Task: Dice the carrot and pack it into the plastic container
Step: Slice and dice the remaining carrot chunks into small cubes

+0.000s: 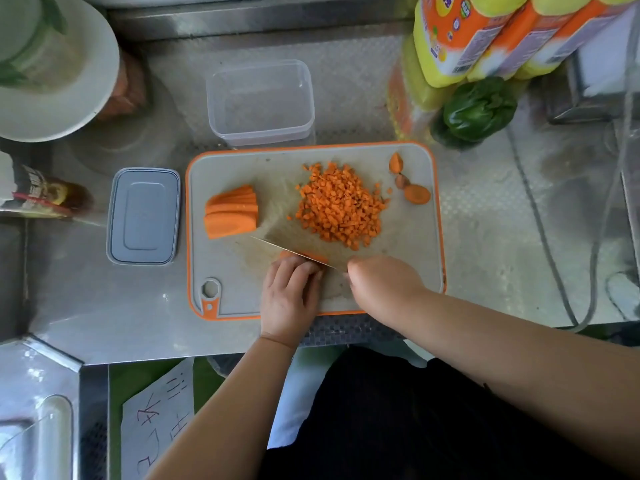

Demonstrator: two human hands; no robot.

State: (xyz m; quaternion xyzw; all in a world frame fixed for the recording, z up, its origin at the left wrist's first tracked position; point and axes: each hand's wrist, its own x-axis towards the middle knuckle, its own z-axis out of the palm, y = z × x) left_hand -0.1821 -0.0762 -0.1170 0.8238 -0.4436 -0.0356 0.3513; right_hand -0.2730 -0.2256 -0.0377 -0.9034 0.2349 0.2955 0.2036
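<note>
On the grey, orange-rimmed cutting board (242,299) lies a heap of diced carrot (341,204). A stack of carrot slabs (231,212) rests at the board's left, and carrot end scraps (412,188) sit at its right. My left hand (289,297) holds down a few carrot slices (304,255) with curled fingers near the board's front. My right hand (384,284) grips a knife whose blade (294,251) lies across those slices; the handle is hidden in the fist. The clear plastic container (261,102) stands empty behind the board. Its grey lid (143,216) lies to the left.
A green pepper (478,110) and yellow-orange bottles (485,32) stand at the back right. A white plate (59,67) sits at the back left, with a dark bottle (45,194) on its side below it. Cables (540,216) run across the steel counter at right.
</note>
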